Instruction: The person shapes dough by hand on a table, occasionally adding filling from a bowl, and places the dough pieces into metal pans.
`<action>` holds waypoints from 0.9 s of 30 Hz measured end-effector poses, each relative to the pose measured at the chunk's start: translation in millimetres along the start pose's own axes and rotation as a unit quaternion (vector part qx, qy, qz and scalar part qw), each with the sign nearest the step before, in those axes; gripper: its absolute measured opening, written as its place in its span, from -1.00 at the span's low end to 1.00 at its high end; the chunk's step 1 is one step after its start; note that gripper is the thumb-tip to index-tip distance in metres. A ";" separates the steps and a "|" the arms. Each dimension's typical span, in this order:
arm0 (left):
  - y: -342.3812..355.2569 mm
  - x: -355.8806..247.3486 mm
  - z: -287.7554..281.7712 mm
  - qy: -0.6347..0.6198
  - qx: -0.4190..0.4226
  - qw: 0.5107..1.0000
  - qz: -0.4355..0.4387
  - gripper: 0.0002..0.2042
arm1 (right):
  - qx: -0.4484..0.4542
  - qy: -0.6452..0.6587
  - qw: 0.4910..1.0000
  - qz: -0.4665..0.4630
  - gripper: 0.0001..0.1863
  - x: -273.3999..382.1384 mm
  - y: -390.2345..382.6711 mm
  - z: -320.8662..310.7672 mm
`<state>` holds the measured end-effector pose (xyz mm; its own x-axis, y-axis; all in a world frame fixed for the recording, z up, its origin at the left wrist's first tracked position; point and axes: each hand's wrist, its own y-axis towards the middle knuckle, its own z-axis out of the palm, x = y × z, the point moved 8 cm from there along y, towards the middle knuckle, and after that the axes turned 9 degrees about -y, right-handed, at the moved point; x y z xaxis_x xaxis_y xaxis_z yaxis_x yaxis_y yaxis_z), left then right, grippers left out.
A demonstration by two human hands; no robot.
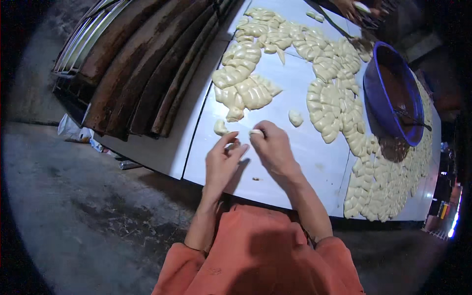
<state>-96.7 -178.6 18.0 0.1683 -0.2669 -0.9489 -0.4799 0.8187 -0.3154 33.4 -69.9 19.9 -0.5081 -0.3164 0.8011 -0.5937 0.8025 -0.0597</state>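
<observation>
Head view, looking down past a person in orange-red clothing [255,246] at a pale surface [290,83] spread with many cream-coloured, dough-like pieces [253,93], packed edge to edge in curving bands. The person's two bare hands meet near the close edge, almost side by side. The right hand [274,147] has its fingers clenched on a small pale piece [255,132], which pokes out at the tips on the side facing the other hand. The left hand [223,160] is half curled, thumb apart from forefinger; whether it grips anything is too unclear to tell. One loose lump [221,128] lies just beyond the left fingertips, and another lump [295,118] sits by itself beyond and to the right of the right hand. To the right stands a tilted purple bowl [372,105] with brown contents and a handled utensil [413,123] inside; rust-brown curved lengths [142,64] are stacked at upper left. At the top right edge, another person's hand [350,9] shows near a pale piece. The step in hand appears to be working the single piece between both hands; the next move probably calls for a light pinch, since it looks soft enough to squash.
</observation>
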 end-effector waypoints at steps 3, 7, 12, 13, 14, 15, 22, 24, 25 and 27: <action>8.4 5.9 22.9 0.023 0.074 0.997 -0.020 -0.54 | 0.020 0.353 0.922 0.158 -0.76 -0.9 -15.8 -7.2; 10.0 -6.6 63.7 -0.052 0.158 0.986 -0.029 -0.69 | 0.026 0.381 0.907 0.177 -0.74 -18.5 -32.6 -35.9; 6.7 -14.9 122.1 -0.095 0.184 0.978 0.005 -0.57 | -0.106 0.381 0.897 0.196 -0.75 -51.0 -66.3 -89.0; 5.0 -16.9 142.6 -0.099 0.206 0.973 0.012 -0.57 | -0.129 0.385 0.890 0.207 -0.76 -52.7 -71.0 -95.5; 4.7 -35.3 153.4 -0.102 0.163 0.973 0.128 -0.53 | -0.141 0.372 0.897 0.190 -0.77 -56.2 -74.7 -102.5; -1.5 -51.6 164.7 -0.109 0.117 0.957 0.240 -0.49 | -0.156 0.357 0.904 0.175 -0.77 -61.3 -78.6 -110.4; -33.2 -41.6 290.3 -0.267 0.205 0.899 0.279 -0.20 | -0.179 0.634 0.749 0.069 -0.82 -49.9 -102.8 -196.3; -34.7 -28.7 329.4 -0.263 0.291 0.896 0.206 -0.14 | -0.200 0.565 0.795 0.092 -0.83 -79.6 -107.0 -230.6; -39.5 -18.2 350.4 -0.264 0.358 0.887 0.122 -0.10 | -0.222 0.537 0.808 0.099 -0.83 -94.1 -109.1 -255.8; -36.0 -14.3 351.2 -0.123 0.403 0.902 0.091 -0.23 | -0.363 0.363 0.858 -0.010 -0.83 -122.3 -100.3 -333.7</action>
<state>220.5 -25.7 46.4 0.3838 -0.0512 -0.9220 0.2470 0.9678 0.0491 363.3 57.2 126.7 0.1756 -0.1466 0.9735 0.0807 0.9877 0.1342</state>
